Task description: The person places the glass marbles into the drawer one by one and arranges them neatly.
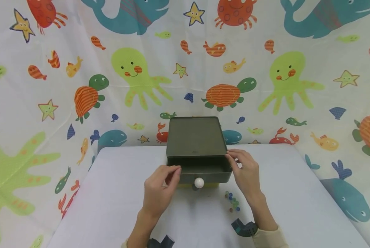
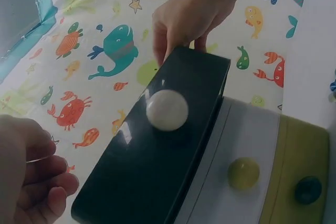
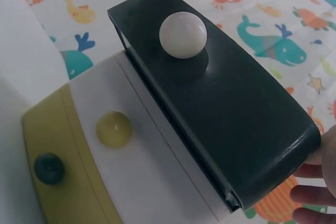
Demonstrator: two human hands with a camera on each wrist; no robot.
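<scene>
A sea-creature patterned cloth hangs all round, behind a white table. At the table's far middle stands a small drawer chest with a dark green top; its top drawer is pulled out toward the near side, and the wrist views show a white drawer and a yellow one below, shut. The left hand has curled fingers on the open drawer's near-left corner; the right hand pinches its right edge — both grip it. A white round knob sits on the drawer front, between the hands. Small coloured marbles lie on the table just near the right wrist.
</scene>
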